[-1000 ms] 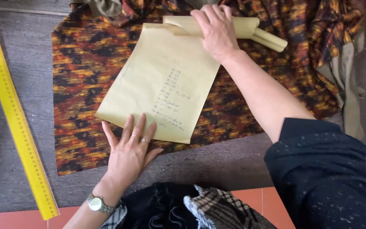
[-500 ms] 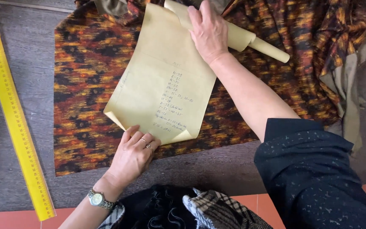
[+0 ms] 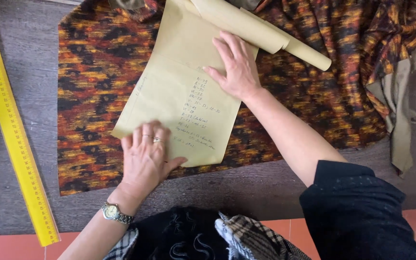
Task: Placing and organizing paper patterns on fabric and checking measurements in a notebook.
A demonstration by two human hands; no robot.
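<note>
Two hands are pressed flat on a tan paper sheet (image 3: pixel 184 96) at frame centre. Left hand (image 3: pixel 146 156): fingers loosely curled, palm down on the sheet's lower left corner, nothing gripped; a wristwatch (image 3: pixel 115 212) is worn at the wrist. Right hand (image 3: pixel 237 67): fingers spread open, laid flat on the sheet's upper right part. The sheet's far end is rolled into a paper roll (image 3: pixel 270 38) at upper centre, just beyond the right hand. Sheet is laid on orange-black patterned fabric (image 3: pixel 92 72) spread over a grey table (image 3: pixel 266 188). Yellow ruler (image 3: pixel 13 130) is seen along the left edge, apart from the fabric.
</note>
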